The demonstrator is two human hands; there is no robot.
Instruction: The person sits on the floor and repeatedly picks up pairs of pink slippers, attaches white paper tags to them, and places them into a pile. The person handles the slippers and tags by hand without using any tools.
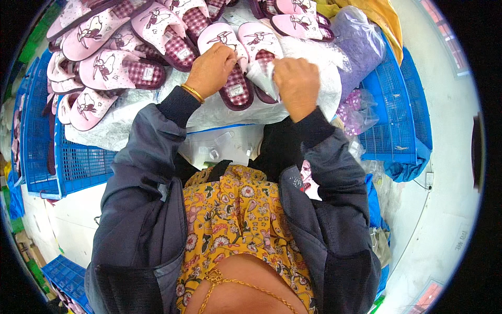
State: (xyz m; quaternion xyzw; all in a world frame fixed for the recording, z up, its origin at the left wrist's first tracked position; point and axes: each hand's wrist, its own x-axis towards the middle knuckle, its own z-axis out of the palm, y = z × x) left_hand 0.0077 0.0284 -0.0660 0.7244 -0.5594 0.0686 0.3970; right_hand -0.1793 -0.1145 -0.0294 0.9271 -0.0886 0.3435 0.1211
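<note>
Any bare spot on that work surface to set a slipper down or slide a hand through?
Free: the white plastic sheet between the left hand and the clear plastic bags. A smaller patch lies right of the right hand, by the purple bagged bundle. Crowded: pink checked-lining slippers fill the top and left.

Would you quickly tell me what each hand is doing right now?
Left hand: closed on a pink slipper.
Right hand: closed, pinching a clear plastic bag.

Rows of pink slippers (104, 68) with checked insoles lie heaped at upper left. Blue plastic crates (397, 115) flank both sides. A purple bundle in a clear bag (358, 42) sits at upper right, just beside a yellow cloth (379, 15).
</note>
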